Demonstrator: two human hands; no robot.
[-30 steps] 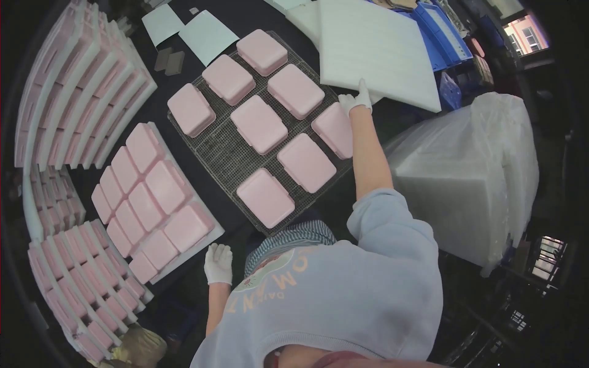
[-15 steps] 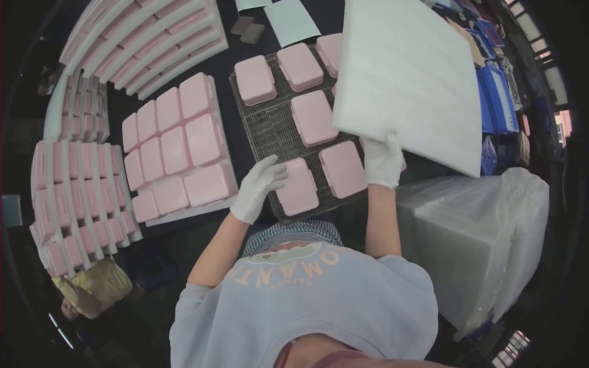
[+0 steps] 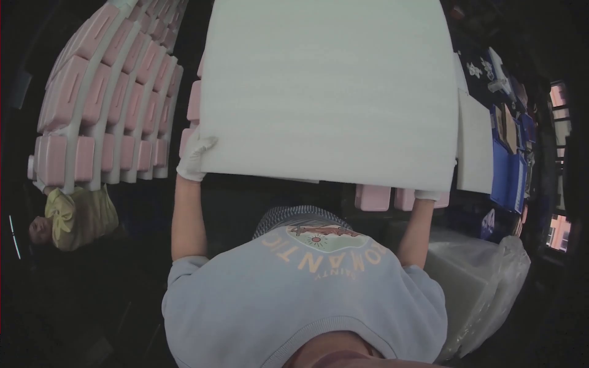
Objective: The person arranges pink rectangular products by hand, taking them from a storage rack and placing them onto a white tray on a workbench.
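Observation:
A large white foam sheet (image 3: 331, 92) spreads across the middle of the head view, held up by its two sides. My left hand (image 3: 196, 154), in a white glove, grips the sheet's near left corner with the thumb on top. At the near right corner my gloved right hand (image 3: 428, 195) holds the sheet from beneath, its fingers mostly hidden. Pink boxes (image 3: 373, 197) peek out below the sheet's near edge, close to my right hand. More pink boxes show along its left edge; the sheet hides whatever else lies underneath.
Tall stacks of pink boxes (image 3: 95, 92) layered with foam sheets stand on the left, a person in a yellow top (image 3: 83, 218) beside them. Blue bins (image 3: 508, 172) sit at right. Clear plastic wrapping (image 3: 485, 270) covers a pale block at lower right.
The foam sheet has swung left, from the right side to over the layer of pink boxes. My left hand has moved left and taken hold of its corner. My view has turned left.

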